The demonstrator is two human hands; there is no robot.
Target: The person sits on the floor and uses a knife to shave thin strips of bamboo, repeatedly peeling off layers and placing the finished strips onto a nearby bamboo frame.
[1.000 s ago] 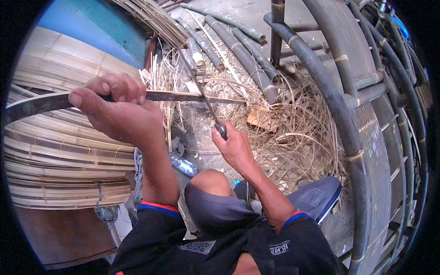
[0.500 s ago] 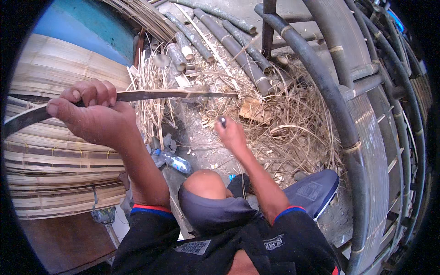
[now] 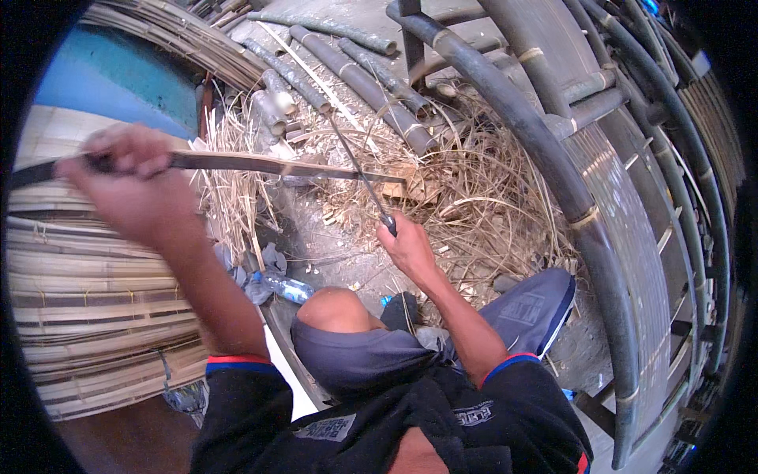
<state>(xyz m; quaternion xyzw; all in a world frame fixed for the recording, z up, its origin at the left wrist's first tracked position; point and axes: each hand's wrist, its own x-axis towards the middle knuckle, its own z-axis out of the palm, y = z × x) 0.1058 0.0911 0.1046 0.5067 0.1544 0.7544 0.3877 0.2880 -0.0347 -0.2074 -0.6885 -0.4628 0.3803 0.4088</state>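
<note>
My left hand [image 3: 140,188], blurred by motion, is closed round a long, flat, dark-skinned bamboo strip [image 3: 237,161]. The strip runs right from my fist, its far end over a pale wooden block [image 3: 399,188] amid shavings. In my right hand [image 3: 412,249] is the black handle of a long, thin-bladed knife [image 3: 388,224]. Its blade points up and to the left and crosses the strip near the far end; whether the two touch, I cannot tell.
Curly bamboo shavings [image 3: 505,178] cover the floor. Cut bamboo poles [image 3: 359,83] lie beyond, and a dark bamboo frame [image 3: 545,150] stands on the right. Slatted bamboo panels [image 3: 103,292] are on the left. A plastic bottle [image 3: 286,287] lies beside my bare knee.
The knife blade now shows across the strip, where before only the handle end was plain in my right hand. My view has shifted a little, and my left hand has become blurred.
</note>
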